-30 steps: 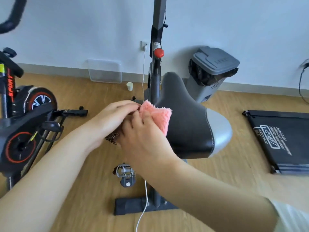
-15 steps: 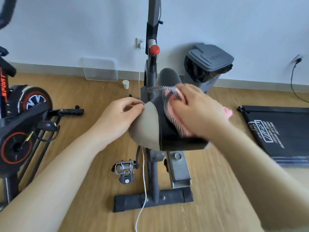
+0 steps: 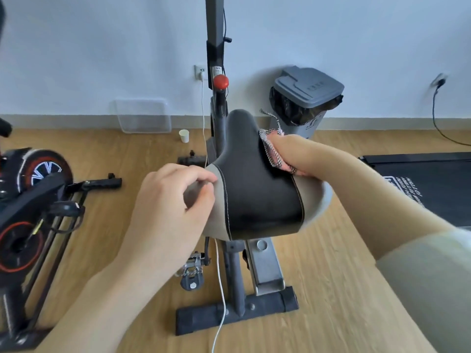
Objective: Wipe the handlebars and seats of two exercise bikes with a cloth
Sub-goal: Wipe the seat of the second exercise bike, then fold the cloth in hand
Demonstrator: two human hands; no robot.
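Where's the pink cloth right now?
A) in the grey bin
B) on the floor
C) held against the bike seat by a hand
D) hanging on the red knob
C: the right hand holds the cloth against the right side of the seat.

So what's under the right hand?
The pink cloth, pressed by the right hand against the side of the seat. The hand covers most of it; only its checked edge shows.
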